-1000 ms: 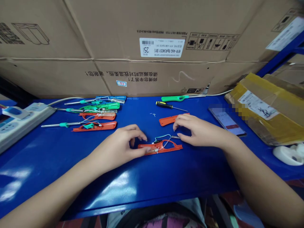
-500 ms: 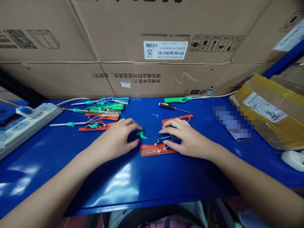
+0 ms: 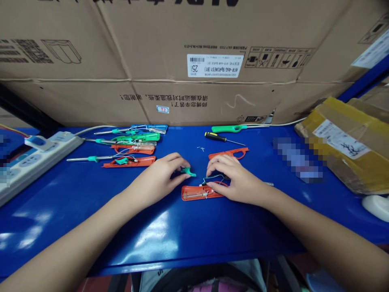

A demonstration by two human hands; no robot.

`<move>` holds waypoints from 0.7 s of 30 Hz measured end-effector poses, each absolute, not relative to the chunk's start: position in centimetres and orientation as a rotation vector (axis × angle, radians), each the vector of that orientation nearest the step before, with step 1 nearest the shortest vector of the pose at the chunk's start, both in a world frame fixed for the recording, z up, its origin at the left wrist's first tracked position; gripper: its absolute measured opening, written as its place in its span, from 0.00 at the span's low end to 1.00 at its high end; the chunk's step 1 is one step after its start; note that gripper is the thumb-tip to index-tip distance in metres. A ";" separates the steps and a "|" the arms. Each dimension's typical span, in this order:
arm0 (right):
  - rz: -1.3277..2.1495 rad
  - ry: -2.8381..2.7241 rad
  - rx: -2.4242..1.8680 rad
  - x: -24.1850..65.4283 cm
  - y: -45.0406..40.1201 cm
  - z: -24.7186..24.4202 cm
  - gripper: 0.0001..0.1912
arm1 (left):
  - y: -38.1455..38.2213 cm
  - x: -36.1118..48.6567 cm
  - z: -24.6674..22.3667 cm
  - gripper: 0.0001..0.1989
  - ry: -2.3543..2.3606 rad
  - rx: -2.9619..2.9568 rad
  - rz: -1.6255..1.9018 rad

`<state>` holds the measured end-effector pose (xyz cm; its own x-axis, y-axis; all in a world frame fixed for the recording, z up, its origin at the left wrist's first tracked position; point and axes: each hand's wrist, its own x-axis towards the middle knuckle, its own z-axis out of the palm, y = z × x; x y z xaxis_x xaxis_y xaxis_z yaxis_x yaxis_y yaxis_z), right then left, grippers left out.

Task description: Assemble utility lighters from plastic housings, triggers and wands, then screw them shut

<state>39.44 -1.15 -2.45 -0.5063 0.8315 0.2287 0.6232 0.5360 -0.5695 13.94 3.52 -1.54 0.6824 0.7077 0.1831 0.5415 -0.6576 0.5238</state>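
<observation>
My left hand (image 3: 165,174) pinches a small green trigger (image 3: 189,172) between thumb and fingertips, just above the table. To its right, my right hand (image 3: 235,176) curves over an orange lighter shell half (image 3: 191,194) lying open-side up. Its thumb and index finger are apart, with the thumb close to a small black part and thin wires (image 3: 214,177). Inside the shell lies a clear tube. The shell's right end is hidden under my right hand. Behind that hand lies another orange shell half (image 3: 225,153) with a loop-shaped end.
Several opened lighters in blue, green and orange (image 3: 130,162) lie at the left, beside a white power strip (image 3: 36,156). Toward the back are a screwdriver (image 3: 215,136), a green lighter (image 3: 229,128) and white bits (image 3: 201,149). A taped parcel (image 3: 340,142) stands right; a cardboard box (image 3: 170,89) stands behind.
My left hand has closed on the green trigger and moved slightly right with it. The right hand stays over the orange shell half, its fingers a little closer together.
</observation>
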 end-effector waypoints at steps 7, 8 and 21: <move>0.632 -2.164 -1.083 38.8 -1.6 -2.3 0.04 | 1.7 15.4 -1.6 0.08 0.879 2.229 0.667; 0.644 -2.186 -1.075 38.7 -1.6 -2.3 0.04 | 1.4 15.6 -1.5 0.08 0.860 2.248 0.683; 0.771 -1.974 -1.204 40.8 -1.1 -0.4 0.08 | 1.4 16.7 -3.0 0.08 0.983 2.293 0.617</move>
